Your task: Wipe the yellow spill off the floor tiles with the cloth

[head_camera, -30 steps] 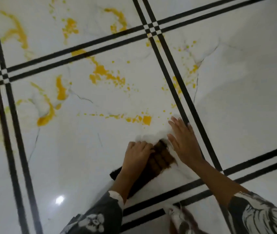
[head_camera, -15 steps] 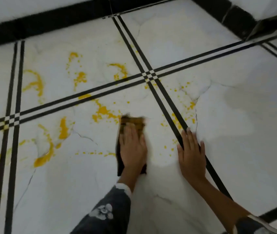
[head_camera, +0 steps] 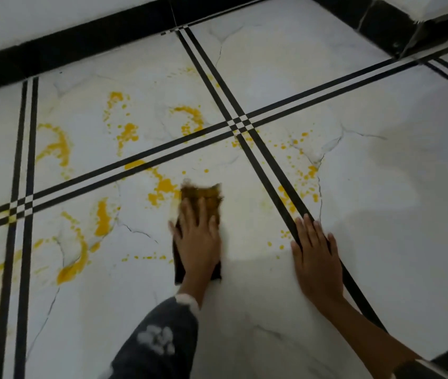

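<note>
The cloth looks soft and limp, a light folded rag that will bunch or slide out unless it is held down from above, so the sensible hold is a flat palm over its middle with weight behind it, not a pinch at an edge. It is dark, nearly black at the near end, while the far end past the fingertips is stained brownish yellow and blurred. It lies flat on the floor tiles near the middle of the view, under the left hand, whose fingers are laid out flat and slightly spread, pressing the cloth to the tile and pointing toward 12 o'clock. The right hand holds nothing; it rests palm down on the bare tile at 3 o'clock of the cloth, fingers extended and close together beside the double black grout line, apparently as a prop. The yellow spill touches the cloth's far left corner at about 11 o'clock, and more of it runs in arcs and blobs out toward 9 and 10 o'clock, with fine spatter across the grout line at 1 to 2 o'clock. The liquid looks thick and likely to smear, and the wet glossy tile will probably be slippery under the bracing palm.
</note>
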Demonstrator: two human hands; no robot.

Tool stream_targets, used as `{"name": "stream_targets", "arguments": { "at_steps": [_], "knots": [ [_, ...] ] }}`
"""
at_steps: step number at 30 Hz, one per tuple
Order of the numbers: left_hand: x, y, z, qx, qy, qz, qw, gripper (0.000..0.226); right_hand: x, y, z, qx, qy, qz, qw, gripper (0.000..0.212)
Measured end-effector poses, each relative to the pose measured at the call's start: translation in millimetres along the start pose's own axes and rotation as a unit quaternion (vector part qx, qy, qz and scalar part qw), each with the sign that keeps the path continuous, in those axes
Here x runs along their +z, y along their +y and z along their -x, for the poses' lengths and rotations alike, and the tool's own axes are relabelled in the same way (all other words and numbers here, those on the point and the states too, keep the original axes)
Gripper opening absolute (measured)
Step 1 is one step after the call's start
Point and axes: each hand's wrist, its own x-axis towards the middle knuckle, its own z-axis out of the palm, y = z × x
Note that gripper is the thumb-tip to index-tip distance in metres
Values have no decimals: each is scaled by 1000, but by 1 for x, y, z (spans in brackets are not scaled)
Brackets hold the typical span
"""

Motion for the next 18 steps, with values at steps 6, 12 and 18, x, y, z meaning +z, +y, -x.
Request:
{"name": "stream_targets", "arguments": {
  "at_steps": [6,12,18],
  "knots": [
    [8,74,69,92,-8,45,995,55,-5,-2,-1,-5,2,-33,999,54],
    [12,78,2,118,-62,3,991,68,-25,46,-28,62,65,-105,990,59],
    [17,126,88,139,-33,69,987,53,-21,67,-53,105,13,-43,993,65]
  ]
}}
